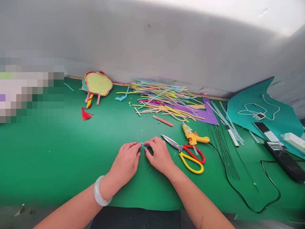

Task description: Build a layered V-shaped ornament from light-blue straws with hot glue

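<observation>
My left hand (pixel 126 159) and my right hand (pixel 159 156) meet over the green table in front of me. Between their fingertips is a small bent piece of light-blue pipe cleaner (pixel 144 146), pinched from both sides and partly covered by the fingers. A pale bracelet circles my left wrist. Just right of my right hand lie scissors (pixel 177 144) with one red and one yellow handle, blades apart. A yellow glue gun (pixel 192 135) rests beyond them, with a clear glue stick poking out of its back and a black cord attached.
Many coloured pipe cleaners (pixel 164 95) are heaped at the back, partly over purple sheet (pixel 211 113). Another bent blue piece (pixel 121 98) lies left of them. Fan-shaped pieces (pixel 98 83) with a red tassel (pixel 86 114) stand back left. Green wires (pixel 225 156), clear sticks and a black device (pixel 283 160) lie right.
</observation>
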A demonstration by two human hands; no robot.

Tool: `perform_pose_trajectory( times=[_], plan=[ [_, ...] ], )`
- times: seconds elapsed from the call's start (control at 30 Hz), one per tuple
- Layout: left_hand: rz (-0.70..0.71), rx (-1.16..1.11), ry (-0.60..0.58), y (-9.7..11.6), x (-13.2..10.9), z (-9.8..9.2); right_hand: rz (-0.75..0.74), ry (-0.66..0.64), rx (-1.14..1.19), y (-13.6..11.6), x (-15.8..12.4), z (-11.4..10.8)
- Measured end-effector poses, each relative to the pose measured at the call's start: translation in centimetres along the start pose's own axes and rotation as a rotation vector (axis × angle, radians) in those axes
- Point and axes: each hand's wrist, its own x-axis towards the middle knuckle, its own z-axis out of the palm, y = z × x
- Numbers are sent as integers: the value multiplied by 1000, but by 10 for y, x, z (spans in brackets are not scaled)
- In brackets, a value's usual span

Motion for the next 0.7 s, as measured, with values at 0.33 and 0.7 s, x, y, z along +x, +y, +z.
perform_pose_trajectory(
  times=[0.33,0.7],
  plan=[
    [-9,-20,-2,-1,1,-1,11,-5,23,0,1,0],
    [-10,-34,2,-2,2,-1,13,3,35,1,1,1]
  ],
)
